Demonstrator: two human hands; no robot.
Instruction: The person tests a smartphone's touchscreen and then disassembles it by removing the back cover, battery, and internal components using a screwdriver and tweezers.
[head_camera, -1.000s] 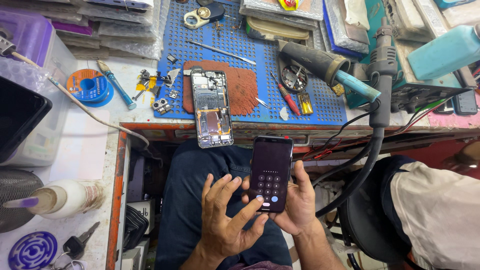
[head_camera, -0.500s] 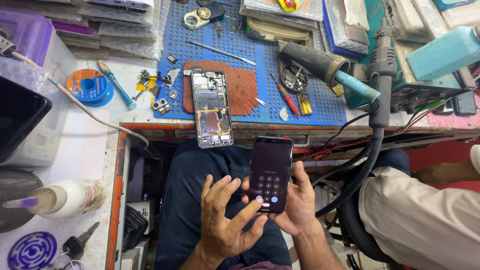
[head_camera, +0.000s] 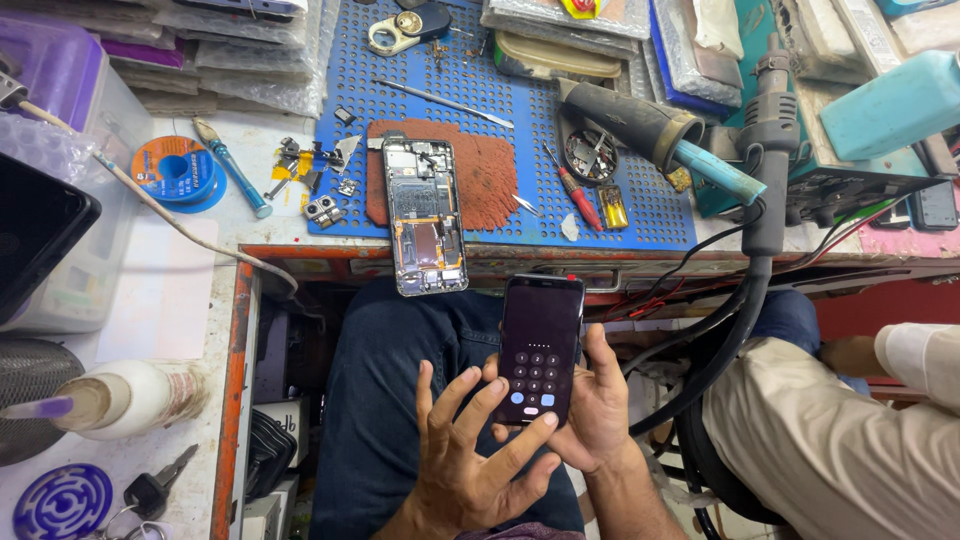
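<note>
closest to the camera, over the person's lap, the right hand (head_camera: 600, 420) cradles a dark smartphone (head_camera: 541, 345) from behind, fingers wrapped round its right edge so the lit keypad screen faces up and stays steady. the left hand (head_camera: 470, 455) grips nothing: its fingers are spread wide, with one fingertip touching the lower part of the screen, a pose that leaves the keypad visible while one finger presses. the phone sits just below the desk edge, above the blue-jeaned knees, where both hands can reach it without leaning.

at the right a second person's beige sleeve (head_camera: 850, 440) shows, apart from the phone.

further off, on the desk (head_camera: 250, 215), an opened phone body (head_camera: 425, 215) lies face-down with its insides bare, half on a reddish-brown pad (head_camera: 495, 180) and overhanging the desk's front edge. the pad rests on a blue perforated mat (head_camera: 620, 215). small loose parts (head_camera: 310, 170) cluster just left of the opened phone, a red-handled screwdriver (head_camera: 575, 190) and a long metal tool (head_camera: 445, 102) lie to the right and beyond. a hot-air handle with its thick black hose (head_camera: 765, 170) hangs down at the right, near the phone but not touching it.
</note>
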